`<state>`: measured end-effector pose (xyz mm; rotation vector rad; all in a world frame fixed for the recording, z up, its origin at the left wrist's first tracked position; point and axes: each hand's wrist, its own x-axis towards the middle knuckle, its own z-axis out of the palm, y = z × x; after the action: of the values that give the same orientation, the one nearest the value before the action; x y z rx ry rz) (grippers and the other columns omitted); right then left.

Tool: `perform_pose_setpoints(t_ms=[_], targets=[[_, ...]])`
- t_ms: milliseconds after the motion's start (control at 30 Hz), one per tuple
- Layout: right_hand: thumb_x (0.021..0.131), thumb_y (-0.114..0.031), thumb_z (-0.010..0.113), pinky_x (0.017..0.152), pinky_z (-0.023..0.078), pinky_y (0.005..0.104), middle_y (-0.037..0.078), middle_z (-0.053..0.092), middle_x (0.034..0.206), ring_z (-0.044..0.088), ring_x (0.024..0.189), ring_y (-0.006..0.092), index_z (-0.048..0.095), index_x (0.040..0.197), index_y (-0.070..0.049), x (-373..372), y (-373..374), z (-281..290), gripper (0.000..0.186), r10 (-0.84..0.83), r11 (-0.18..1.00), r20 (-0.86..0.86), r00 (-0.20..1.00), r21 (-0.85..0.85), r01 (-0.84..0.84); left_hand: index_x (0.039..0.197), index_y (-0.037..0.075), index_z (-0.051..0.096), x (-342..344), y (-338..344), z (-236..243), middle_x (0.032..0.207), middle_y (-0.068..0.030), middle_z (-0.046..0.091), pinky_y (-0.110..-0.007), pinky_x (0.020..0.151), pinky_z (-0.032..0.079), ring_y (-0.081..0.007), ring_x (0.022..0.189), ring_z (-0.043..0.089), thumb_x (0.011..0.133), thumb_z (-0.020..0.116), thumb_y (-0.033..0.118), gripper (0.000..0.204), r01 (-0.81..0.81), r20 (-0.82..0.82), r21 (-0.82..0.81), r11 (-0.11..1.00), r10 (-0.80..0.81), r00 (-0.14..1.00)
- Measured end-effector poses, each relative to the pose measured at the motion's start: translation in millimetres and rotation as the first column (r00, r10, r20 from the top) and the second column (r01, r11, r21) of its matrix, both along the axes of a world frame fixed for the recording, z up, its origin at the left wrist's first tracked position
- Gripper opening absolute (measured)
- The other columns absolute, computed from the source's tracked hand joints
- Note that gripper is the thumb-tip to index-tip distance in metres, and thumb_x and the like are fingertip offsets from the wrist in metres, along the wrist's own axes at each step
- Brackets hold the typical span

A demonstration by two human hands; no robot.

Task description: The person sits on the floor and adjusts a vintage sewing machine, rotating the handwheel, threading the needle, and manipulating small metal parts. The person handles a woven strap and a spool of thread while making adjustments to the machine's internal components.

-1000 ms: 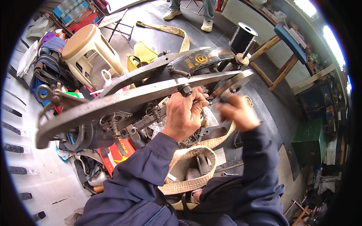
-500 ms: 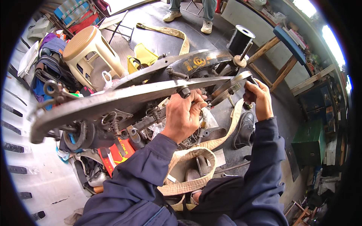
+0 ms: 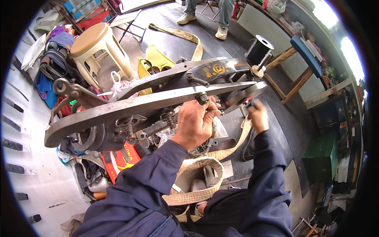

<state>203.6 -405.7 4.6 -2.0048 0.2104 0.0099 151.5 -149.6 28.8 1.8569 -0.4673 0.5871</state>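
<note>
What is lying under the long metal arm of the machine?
Under the arm show springs, the left hand and tan webbing. The arm covers the fingers' grip.

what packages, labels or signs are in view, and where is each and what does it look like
Gold emblem label: on the dark upper arm of the sewing machine, round mark with small lettering beside it.
Red package: under the machine, left of the left hand, flat, red with yellow and white print.
White plastic bag: beside the cream stool, crumpled, no print legible.

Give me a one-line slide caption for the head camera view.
Left hand grips under the metal sewing machine arm while right hand reaches the handwheel.
</note>
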Motion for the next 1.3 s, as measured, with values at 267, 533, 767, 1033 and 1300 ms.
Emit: perform_pose_setpoints(t_ms=[267,533,767,1033,1300], targets=[[0.094,-0.025,0.063,0.052,0.040,0.0243,0.002,0.062,0.067,0.055,0.055,0.0071,0.067,0.091,-0.004,-6.6,4.6,49.0,0.021,0.142,0.944,0.126,0.982,0.281,-0.172,0.089,0.004,0.061,-2.7,-0.8,-6.3,0.096,-0.0117,0.070,-0.034,0.074,0.056,-0.0266,0.092,0.075,0.088,0.070,-0.003,0.012,0.015,-0.051,-0.038,0.999,-0.017,0.999],[0.095,-0.023,0.067,0.055,0.044,0.0269,0.005,0.063,0.070,0.058,0.060,0.0122,0.066,0.095,0.001,-17.6,21.6,19.7,0.024,0.544,0.827,-0.238,0.804,-0.006,-0.562,0.093,0.003,0.059,-1.2,0.2,-8.9,0.095,-0.0125,0.070,-0.034,0.071,0.057,-0.0274,0.092,0.077,0.089,0.071,-0.002,0.014,0.027,-0.037,-0.026,0.999,-0.028,0.999],[0.094,-0.015,0.065,0.047,0.037,0.0248,-0.002,0.054,0.065,0.049,0.053,0.0078,0.062,0.090,-0.009,5.7,-6.3,3.6,0.008,-0.067,0.991,0.025,0.997,0.113,0.064,0.093,0.004,0.058,-0.9,1.2,-7.0,0.096,-0.0135,0.070,-0.034,0.070,0.057,-0.0280,0.092,0.077,0.089,0.071,-0.001,0.014,0.042,-0.043,-0.025,0.999,-0.043,0.998],[0.095,-0.023,0.064,0.056,0.043,0.0254,0.001,0.061,0.066,0.056,0.057,0.0094,0.068,0.094,-0.002,-9.6,2.4,34.4,0.021,0.294,0.930,0.050,0.954,0.215,-0.298,0.091,0.003,0.060,-2.1,0.6,-9.1,0.095,-0.0136,0.071,-0.034,0.073,0.057,-0.0279,0.089,0.075,0.089,0.071,0.000,0.011,0.024,-0.044,-0.020,1.000,-0.025,0.999],[0.093,-0.028,0.067,0.061,0.050,0.0332,0.009,0.064,0.072,0.061,0.060,0.0164,0.068,0.106,0.006,-12.3,15.9,2.6,0.036,0.473,0.870,-0.326,0.819,0.026,-0.493,0.089,0.004,0.060,-0.7,1.3,-1.8,0.096,-0.0120,0.071,-0.036,0.076,0.056,-0.0282,0.090,0.073,0.086,0.073,-0.001,0.014,0.041,-0.005,-0.045,0.998,-0.042,0.999]])
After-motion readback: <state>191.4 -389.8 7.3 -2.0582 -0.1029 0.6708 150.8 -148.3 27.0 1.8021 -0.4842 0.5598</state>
